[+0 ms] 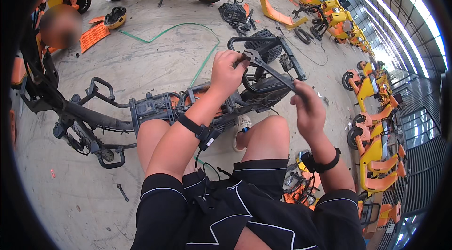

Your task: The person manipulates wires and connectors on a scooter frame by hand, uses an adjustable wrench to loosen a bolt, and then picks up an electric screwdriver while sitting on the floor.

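Note:
My right hand (310, 111) is closed around the handle of a dark adjustable wrench (275, 74), which slants up and leftward. At the wrench's jaw, the fingers of my left hand (228, 72) are pinched together at a small dark bit that I cannot make out. Beneath both hands lies a stripped black scooter frame (101, 119), stretching from the left toward the middle. Its black tubular rear rack (256, 39) is just behind the wrench head. My left forearm hides part of the frame's middle, where cables and orange parts show.
A small wrench (122, 192) lies on the concrete at lower left. Loose orange parts (301, 181) are by my right elbow. A green strap (207, 61) crosses the floor, and a yellow helmet (115, 17) lies farther off. Yellow scooters (372, 165) line the right side.

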